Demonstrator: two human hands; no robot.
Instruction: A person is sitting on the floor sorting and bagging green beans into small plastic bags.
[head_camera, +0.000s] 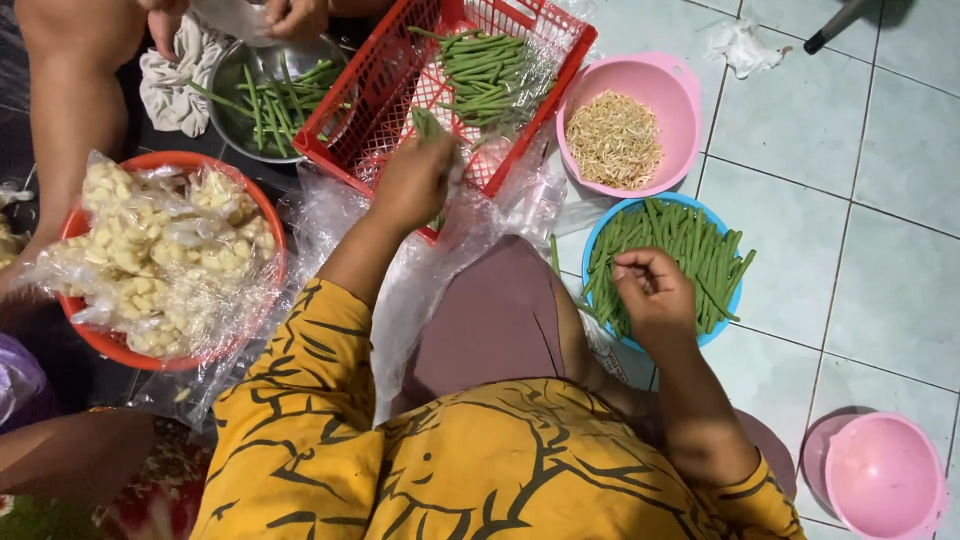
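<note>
- Both hands are working out in front of us: our left hand (415, 180) is closing its fingers around a green bean (428, 123) and holding it upright over the near edge of the red slotted plastic crate (380, 80).
- We are holding our right hand (652, 292) loosely curled, palm up, over the near side of the round blue plastic bowl (597, 235); we cannot tell whether it is gripping anything.
- We are seeing trimmed green beans (680, 245) filling that blue bowl, which is sitting on the pale tiled floor (860, 200).
- More long green beans (490, 70) are lying on clear plastic inside the crate.
- Just beyond the blue bowl, a pink plastic bowl of pale bean sprouts (614, 138) is resting on the tiles.
- An empty pink plastic bowl (885, 478) is sitting near the floor's lower right corner.
- At our left, an orange plastic basin (115, 345) is holding clear bags of pale peeled pieces (150, 250).
- Beyond the crate, another person's hand (295, 15) is working over a round steel bowl (235, 75) of beans.
</note>
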